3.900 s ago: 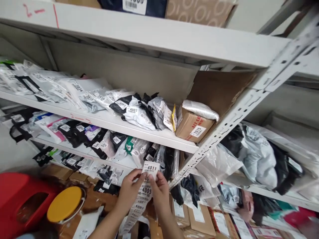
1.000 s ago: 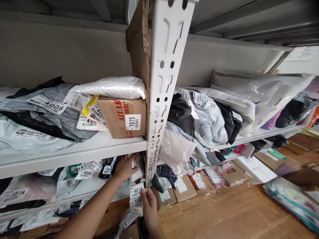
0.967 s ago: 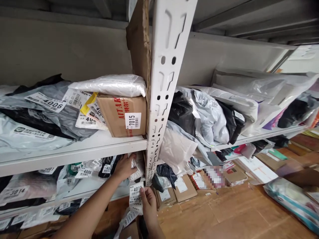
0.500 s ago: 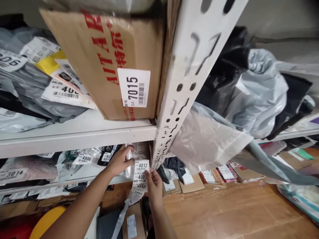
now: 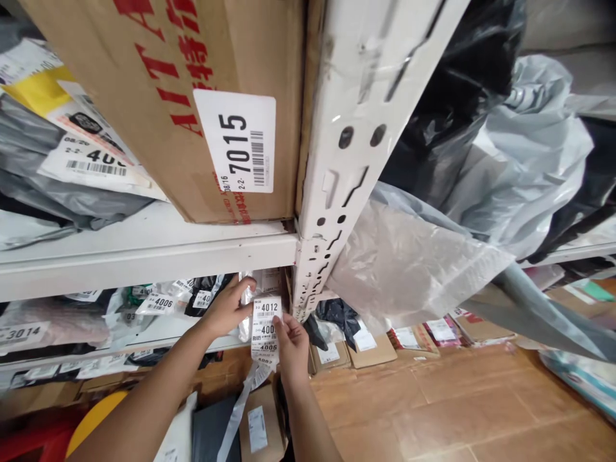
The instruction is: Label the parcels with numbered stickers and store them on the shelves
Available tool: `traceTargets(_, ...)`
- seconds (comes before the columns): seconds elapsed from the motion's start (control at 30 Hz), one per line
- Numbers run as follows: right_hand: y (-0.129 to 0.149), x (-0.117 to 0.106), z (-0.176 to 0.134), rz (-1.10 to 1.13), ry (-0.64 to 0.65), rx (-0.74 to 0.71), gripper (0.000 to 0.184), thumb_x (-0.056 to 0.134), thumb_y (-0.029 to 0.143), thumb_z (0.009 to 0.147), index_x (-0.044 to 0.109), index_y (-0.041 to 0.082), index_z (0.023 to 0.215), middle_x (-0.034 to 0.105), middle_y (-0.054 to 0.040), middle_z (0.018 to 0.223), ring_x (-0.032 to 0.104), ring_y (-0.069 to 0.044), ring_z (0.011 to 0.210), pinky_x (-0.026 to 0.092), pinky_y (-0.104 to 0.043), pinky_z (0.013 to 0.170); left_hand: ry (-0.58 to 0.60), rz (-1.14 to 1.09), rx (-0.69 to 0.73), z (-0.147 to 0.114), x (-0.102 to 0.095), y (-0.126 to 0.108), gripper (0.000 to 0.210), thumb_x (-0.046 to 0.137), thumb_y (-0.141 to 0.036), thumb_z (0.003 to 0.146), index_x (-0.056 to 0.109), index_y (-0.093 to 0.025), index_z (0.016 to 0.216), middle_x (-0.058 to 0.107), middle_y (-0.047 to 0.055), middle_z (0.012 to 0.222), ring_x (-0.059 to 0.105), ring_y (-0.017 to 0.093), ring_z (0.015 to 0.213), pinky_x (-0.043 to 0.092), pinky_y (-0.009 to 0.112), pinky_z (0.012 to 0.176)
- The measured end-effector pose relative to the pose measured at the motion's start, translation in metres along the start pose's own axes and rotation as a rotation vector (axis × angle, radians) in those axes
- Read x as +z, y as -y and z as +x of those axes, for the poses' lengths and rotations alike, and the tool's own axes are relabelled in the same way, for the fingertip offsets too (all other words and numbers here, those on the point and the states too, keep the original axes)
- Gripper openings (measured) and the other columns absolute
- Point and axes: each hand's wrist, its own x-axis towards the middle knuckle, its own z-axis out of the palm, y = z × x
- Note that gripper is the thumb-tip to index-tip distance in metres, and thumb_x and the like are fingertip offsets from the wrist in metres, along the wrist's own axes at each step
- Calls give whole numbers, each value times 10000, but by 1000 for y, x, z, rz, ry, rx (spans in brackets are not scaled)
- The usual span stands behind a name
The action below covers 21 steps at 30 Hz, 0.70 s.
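Observation:
In the lower shelf opening, my left hand (image 5: 228, 307) has its thumb and fingers curled round the near side of a clear plastic package (image 5: 245, 317); part of its grip is hidden. My right hand (image 5: 292, 346) pinches a strip of printed labels (image 5: 265, 327) by its right edge, with the thumb on top. The top label reads 4012, and others below it show 4006 and a partly covered number. From there the strip's tail hangs down, twisted, towards the floor. Left of my left hand lie bagged parcels, among them one with a 4006 label (image 5: 161, 303).
A brown carton labelled 7015 (image 5: 192, 154) stands on the shelf board (image 5: 144, 256) above my hands. The white perforated post (image 5: 332, 173) rises just right of them. Plastic bags (image 5: 414, 263) overhang on the right. Cartons (image 5: 373, 346) line the wooden floor.
The view has shifted closer to the carton and post, which look larger. Both hands keep their holds, and the label strip has moved slightly left and up in the picture.

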Motion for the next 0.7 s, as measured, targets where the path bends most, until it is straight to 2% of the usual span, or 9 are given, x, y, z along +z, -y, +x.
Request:
traceTargets(0.33,0,3,0,-5,-9,32,446,769,549,593,686,172,816,668,-8,600,588,-172,567,467,-291,565,4,-32,31,1,1,3,230,469,-186,706,469,-238,930,461,20,1013,510,208,970,396,333,880)
traceTargets(0.47,-6,-2,1,-44,-42,23,468,766,569,578,680,161,792,630,7,572,515,-130,524,424,-266,546,26,-59,25,1,-2,3,135,390,-268,835,478,-244,935,461,11,979,522,195,925,394,333,860)
traceTargets(0.53,-12,-5,3,-82,-81,16,484,771,589,549,658,154,728,610,10,562,478,-113,521,393,-254,538,39,-69,18,0,-3,1,186,353,-375,890,483,-248,932,461,1,951,528,182,852,403,329,827)
traceTargets(0.63,-23,-7,7,-131,-93,2,512,757,629,533,618,153,663,558,23,535,441,-104,524,375,-253,542,49,-30,-14,0,-3,-4,265,541,-464,811,471,-247,946,477,-4,959,525,174,799,416,316,787)
traceTargets(0.7,-30,-3,12,-160,-108,-20,522,747,650,527,569,164,596,476,51,490,376,-89,504,352,-248,525,47,15,-35,0,-1,-7,313,636,-391,741,459,-245,954,479,-3,954,519,180,808,414,309,777)
